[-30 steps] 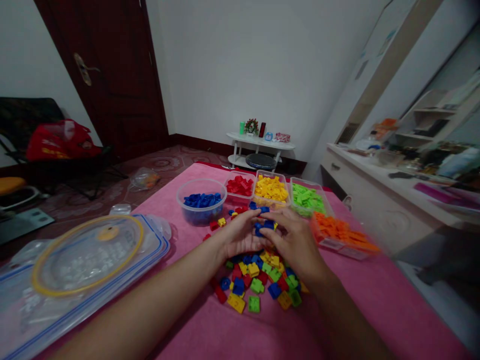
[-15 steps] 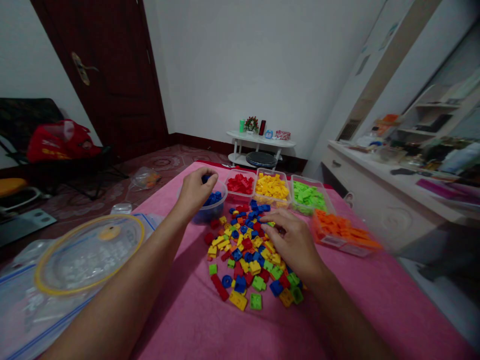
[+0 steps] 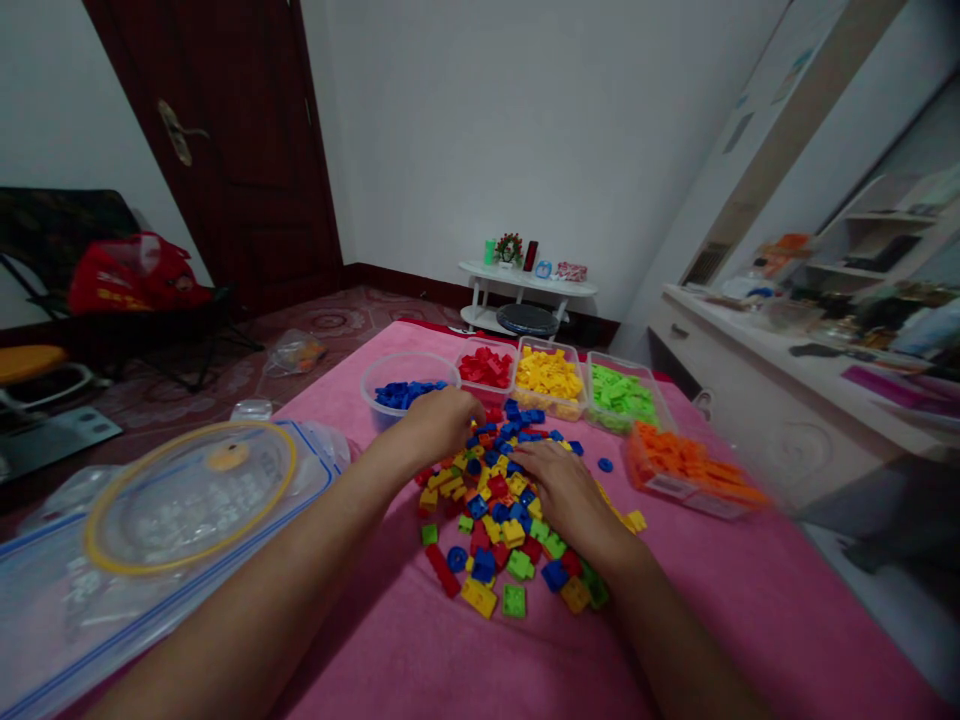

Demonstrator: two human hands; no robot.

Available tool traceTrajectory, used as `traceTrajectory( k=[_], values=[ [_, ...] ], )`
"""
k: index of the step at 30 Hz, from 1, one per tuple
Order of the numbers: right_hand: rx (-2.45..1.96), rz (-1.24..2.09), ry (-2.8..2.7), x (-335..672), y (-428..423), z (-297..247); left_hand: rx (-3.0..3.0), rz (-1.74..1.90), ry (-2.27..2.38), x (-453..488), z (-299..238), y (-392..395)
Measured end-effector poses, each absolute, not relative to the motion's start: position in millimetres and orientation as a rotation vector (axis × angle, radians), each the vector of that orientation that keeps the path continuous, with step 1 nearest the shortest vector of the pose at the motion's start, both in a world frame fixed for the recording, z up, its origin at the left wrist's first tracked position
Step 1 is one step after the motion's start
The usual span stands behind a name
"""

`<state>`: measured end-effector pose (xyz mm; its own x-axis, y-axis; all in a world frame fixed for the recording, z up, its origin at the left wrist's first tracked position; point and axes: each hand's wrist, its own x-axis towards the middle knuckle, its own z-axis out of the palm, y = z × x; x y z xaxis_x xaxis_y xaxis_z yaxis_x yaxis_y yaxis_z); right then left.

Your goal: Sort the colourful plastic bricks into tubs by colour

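Observation:
A mixed pile of toy building bricks (image 3: 499, 535) in red, yellow, blue, green and orange lies on the pink tablecloth (image 3: 390, 590). At its back left edge is my left hand (image 3: 446, 418), bent downward among the bricks; its fingertips are hidden behind the hand. My right hand (image 3: 561, 482) lies over the right side of the pile, palm down, fingers stretched out and touching bricks. Just beyond my left hand stands a round clear tub (image 3: 369, 388) of blue bricks.
Behind the pile stand clear boxes of red bricks (image 3: 486, 368), yellow bricks (image 3: 550, 374) and green bricks (image 3: 619, 392). A box of orange bricks (image 3: 690, 465) is at the right. Zip bags (image 3: 45, 620) and a yellow-rimmed clear lid (image 3: 191, 430) lie at the left.
My left hand has moved from above the blue tub back to the pile's edge. My right hand has lowered and flattened over the bricks. A blue piece and a yellow one now show to its right.

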<state>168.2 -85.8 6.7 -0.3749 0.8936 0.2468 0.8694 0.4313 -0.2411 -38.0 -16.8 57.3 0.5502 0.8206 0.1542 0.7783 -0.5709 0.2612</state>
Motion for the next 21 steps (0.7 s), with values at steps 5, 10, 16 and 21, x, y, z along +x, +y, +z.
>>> traceTrajectory(
  k=[5, 10, 16, 21],
  values=[
    [-1.638, 0.017, -2.201, 171.7, -85.9, 12.9, 2.654, 0.187, 1.319, -42.8, 56.1, -19.0],
    [-1.655, -0.014, -1.98, 165.7, -93.5, 27.4, 2.584, 0.172, 1.051, -23.6, 56.1, -38.4],
    [-1.595, 0.083, -1.939, 171.5, -89.9, 29.1, 2.476, 0.241, 1.093, -12.0, 50.9, -43.3],
    [-1.493, 0.099, -1.785, 171.8, -90.4, 37.2, 1.939, 0.625, 1.006, -9.0, 48.4, -32.4]
  ],
)
